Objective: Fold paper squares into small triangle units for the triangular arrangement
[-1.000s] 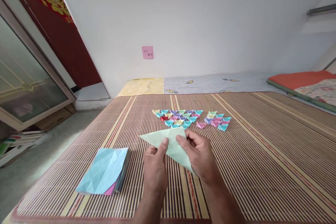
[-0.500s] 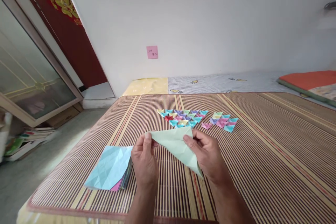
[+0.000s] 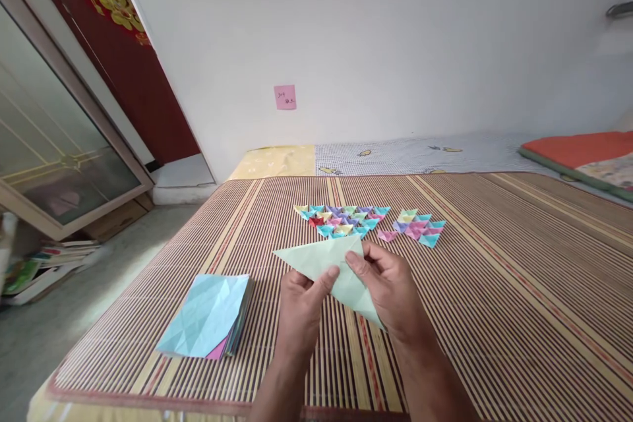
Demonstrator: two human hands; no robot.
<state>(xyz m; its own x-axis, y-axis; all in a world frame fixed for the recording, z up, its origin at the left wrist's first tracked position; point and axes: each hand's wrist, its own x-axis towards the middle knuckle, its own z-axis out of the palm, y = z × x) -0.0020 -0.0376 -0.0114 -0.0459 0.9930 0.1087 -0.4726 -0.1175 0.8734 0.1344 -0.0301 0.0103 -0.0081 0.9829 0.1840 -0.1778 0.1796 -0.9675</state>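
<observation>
Both my hands hold a pale green paper triangle above a striped bamboo mat. My left hand pinches the paper near its middle, thumb on top. My right hand grips the right part, fingers closed on it. Just beyond the paper lie two groups of small folded paper pieces in mixed colours, a larger one and a smaller one. To the left of my hands sits a stack of coloured paper squares with a creased light blue sheet on top.
The mat covers a bed with patterned sheets at the far end and an orange cushion at the right. A pink note sticks to the white wall. Books and a glass door are at the left.
My left hand has slid from the paper's left tip back toward its middle, close to my right hand. The paper stays in both hands; the view shifted slightly.
</observation>
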